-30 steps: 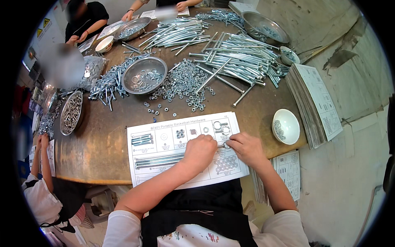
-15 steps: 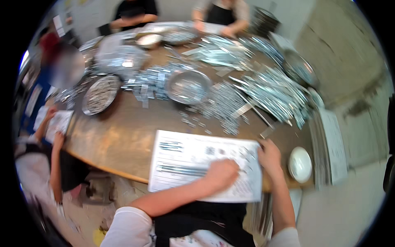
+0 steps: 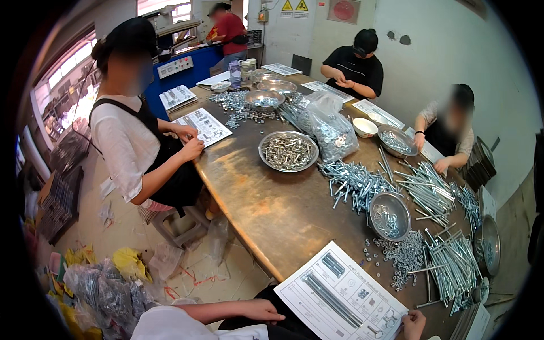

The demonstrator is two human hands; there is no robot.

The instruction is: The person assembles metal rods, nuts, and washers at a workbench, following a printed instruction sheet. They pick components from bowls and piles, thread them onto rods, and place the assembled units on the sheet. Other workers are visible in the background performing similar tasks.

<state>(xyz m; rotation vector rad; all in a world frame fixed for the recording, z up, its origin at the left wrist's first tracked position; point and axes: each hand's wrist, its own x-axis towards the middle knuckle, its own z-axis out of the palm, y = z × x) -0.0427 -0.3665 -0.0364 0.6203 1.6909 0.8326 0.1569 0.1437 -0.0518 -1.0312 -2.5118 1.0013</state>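
Observation:
A white printed sheet [image 3: 340, 300] with pictures of hardware lies at the near edge of the brown table [image 3: 272, 209]. My left hand [image 3: 260, 310] rests by the sheet's left corner at the table's edge, fingers loosely stretched, nothing seen in it. My right hand [image 3: 413, 324] shows only partly at the sheet's lower right edge; its grip is hidden. Just beyond the sheet lie a pile of small nuts [image 3: 405, 255], a steel bowl [image 3: 389, 215] and long threaded bolts [image 3: 447, 266].
A person in a white top [image 3: 141, 147] works at a sheet on the left side. Two more people [image 3: 357, 65] [image 3: 447, 130] sit at the far side. A bowl of bolts [image 3: 288, 152], a plastic bag of hardware [image 3: 331, 130] and loose bolts [image 3: 351, 181] lie mid-table. Crumpled bags [image 3: 102, 289] litter the floor.
The view has swung left and up, from straight down on the sheet to along the table. My hands have slid from the sheet's middle to its near edges.

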